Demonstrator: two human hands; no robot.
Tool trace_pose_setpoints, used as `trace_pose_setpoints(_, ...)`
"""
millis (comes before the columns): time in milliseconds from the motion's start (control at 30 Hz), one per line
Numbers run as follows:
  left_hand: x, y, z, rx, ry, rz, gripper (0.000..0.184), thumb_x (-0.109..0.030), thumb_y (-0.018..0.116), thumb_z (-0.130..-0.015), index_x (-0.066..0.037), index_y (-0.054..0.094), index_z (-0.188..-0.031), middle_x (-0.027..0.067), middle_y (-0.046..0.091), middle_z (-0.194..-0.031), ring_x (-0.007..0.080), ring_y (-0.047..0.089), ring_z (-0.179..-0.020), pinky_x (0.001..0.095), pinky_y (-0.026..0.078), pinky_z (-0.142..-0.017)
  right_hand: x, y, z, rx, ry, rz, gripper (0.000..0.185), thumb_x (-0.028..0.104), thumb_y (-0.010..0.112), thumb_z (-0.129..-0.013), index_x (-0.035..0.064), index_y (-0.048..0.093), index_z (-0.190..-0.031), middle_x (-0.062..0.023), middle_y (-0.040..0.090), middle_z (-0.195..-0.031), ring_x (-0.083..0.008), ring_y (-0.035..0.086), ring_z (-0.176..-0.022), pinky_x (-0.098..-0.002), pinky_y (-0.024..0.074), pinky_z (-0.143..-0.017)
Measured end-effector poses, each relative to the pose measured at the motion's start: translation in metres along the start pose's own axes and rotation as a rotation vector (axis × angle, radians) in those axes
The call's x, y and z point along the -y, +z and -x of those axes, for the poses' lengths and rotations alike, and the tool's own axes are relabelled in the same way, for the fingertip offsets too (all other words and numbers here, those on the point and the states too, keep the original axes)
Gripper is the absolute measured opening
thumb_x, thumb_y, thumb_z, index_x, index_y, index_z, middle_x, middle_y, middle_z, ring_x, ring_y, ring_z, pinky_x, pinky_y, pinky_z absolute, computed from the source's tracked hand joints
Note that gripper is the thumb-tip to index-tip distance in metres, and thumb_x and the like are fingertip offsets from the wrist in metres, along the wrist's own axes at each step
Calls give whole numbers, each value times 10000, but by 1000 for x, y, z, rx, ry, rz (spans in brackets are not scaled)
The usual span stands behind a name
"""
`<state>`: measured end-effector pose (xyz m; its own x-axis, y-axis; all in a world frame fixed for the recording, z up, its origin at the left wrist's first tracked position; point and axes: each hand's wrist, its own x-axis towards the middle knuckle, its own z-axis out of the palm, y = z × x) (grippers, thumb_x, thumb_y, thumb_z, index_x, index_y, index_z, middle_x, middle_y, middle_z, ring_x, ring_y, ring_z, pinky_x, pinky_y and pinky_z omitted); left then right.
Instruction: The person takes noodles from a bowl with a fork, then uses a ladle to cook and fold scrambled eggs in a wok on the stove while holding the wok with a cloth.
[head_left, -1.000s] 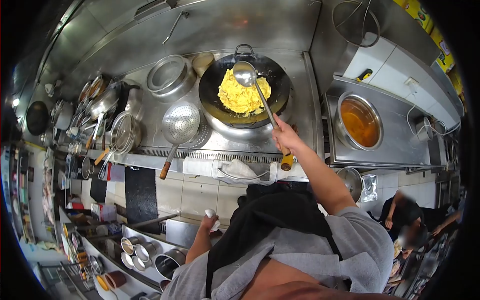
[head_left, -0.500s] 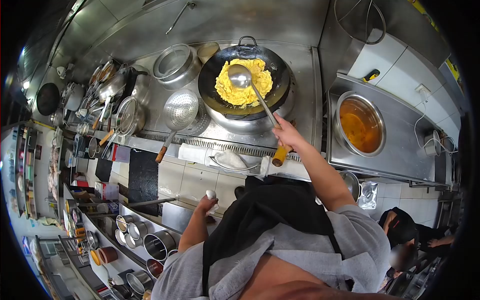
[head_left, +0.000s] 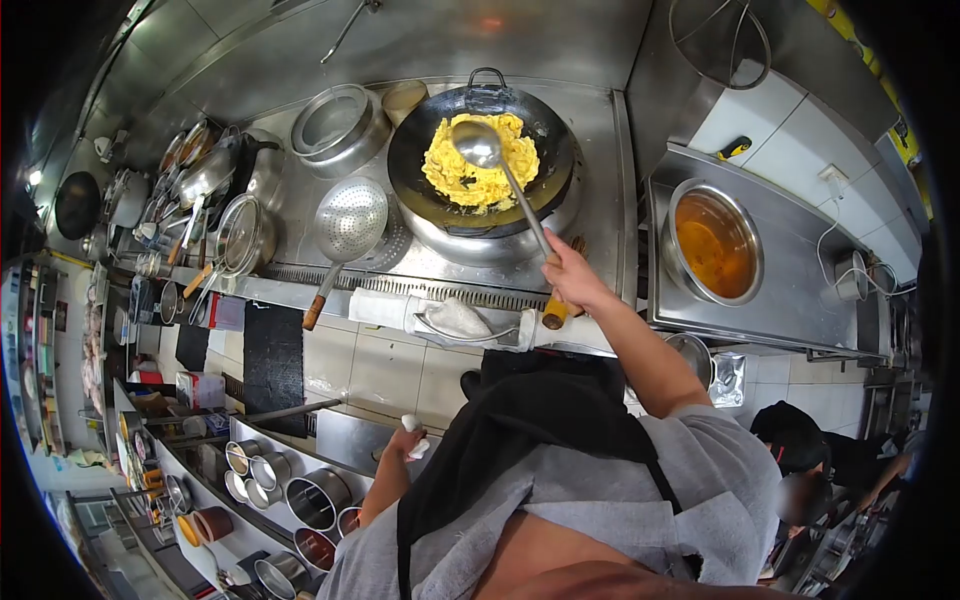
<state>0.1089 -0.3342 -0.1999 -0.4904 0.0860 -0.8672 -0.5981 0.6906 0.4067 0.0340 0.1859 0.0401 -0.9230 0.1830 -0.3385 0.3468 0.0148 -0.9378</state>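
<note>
Yellow scrambled egg [head_left: 480, 180] lies in a black wok [head_left: 555, 165] on the steel stove. My right hand [head_left: 575, 275] is closed round the handle of a metal ladle [head_left: 477, 144], whose bowl rests on or just over the egg. The wooden end of the handle shows below that hand. Down at my left side, my left hand [head_left: 404, 440] is closed round a crumpled white cloth [head_left: 415, 432], away from the stove.
Left of the wok are a perforated skimmer [head_left: 351, 220] and stacked pans [head_left: 332, 125]. White towels [head_left: 445, 318] hang over a front rail. A bowl of orange liquid [head_left: 712, 245] stands right. Pots [head_left: 317, 497] are behind on the left. A person [head_left: 800, 445] is at lower right.
The ladle bowl has moved left over the egg, and the egg has been shifted and spread. My left hand has moved slightly, still with the cloth. The whole view has shifted a little.
</note>
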Motion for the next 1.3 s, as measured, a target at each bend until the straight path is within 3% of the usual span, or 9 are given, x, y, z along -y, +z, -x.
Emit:
trace_pose_setpoints(200,-15,-8,10,-90,-110,199,266,-308,704,-822,-89,643,-961,50,641,-715,205,604,-505,340,454,-377,6,-36,24,-38,150,-251,781,15,493,-902,187,125,-1570,-12,459,-703,-98,409,-464,-251,377,-415)
trace_pose_setpoints(333,24,-9,-41,7,-94,142,273,-296,696,-828,-77,651,-986,64,649,-735,218,630,-564,360,475,-404,-5,-27,-11,-115,44,81,763,53,526,-926,215,144,-1566,-17,478,-712,-102,438,-467,-258,394,-418)
trace_pose_setpoints(467,6,-18,-43,-11,-38,132,349,-312,707,-796,-54,658,-1025,94,673,-813,227,668,-714,383,521,-548,29,8,-26,-65,146,-329,705,74,516,-939,204,200,-1556,-47,510,-773,-141,471,-503,-294,430,-456)
trace_pose_setpoints(733,7,-41,-59,-105,124,78,404,-303,715,-755,-4,663,-1022,163,703,-930,266,684,-835,407,529,-728,37,36,-88,-149,-22,42,737,79,508,-932,191,142,-1562,-24,483,-699,-119,469,-505,-268,416,-438)
trace_pose_setpoints(800,11,-46,-57,-149,125,-4,403,-302,717,-752,-2,664,-1017,167,703,-918,264,682,-874,405,525,-763,55,40,-95,-61,74,-327,724,54,505,-920,154,176,-1557,-20,457,-688,-110,431,-512,-270,408,-447)
trace_pose_setpoints(867,34,-44,-64,-135,139,3,405,-292,720,-754,-11,655,-1038,153,698,-894,259,685,-828,411,538,-713,42,41,-113,-58,99,-358,746,50,512,-914,158,156,-1561,-20,458,-690,-109,425,-496,-277,406,-432)
trace_pose_setpoints(933,45,-43,-67,-121,161,11,409,-283,722,-756,-20,646,-1060,138,693,-870,255,687,-782,416,550,-663,31,47,-121,-147,-85,152,771,77,512,-924,193,103,-1567,-24,486,-702,-114,450,-476,-280,407,-415)
trace_pose_setpoints(1033,51,-31,-43,-43,-1,238,392,-263,737,-769,-57,613,-1078,113,665,-804,228,652,-579,381,506,-402,54,54,-100,-73,31,-76,762,60,519,-919,173,129,-1564,-34,500,-755,-126,464,-485,-286,430,-444)
trace_pose_setpoints(1300,46,-16,-14,19,-47,-27,403,-307,708,-827,-76,598,-1139,99,670,-844,242,665,-634,406,522,-473,53,66,-79,-52,9,10,729,81,519,-940,180,154,-1563,-46,509,-778,-124,477,-500,-284,435,-446)
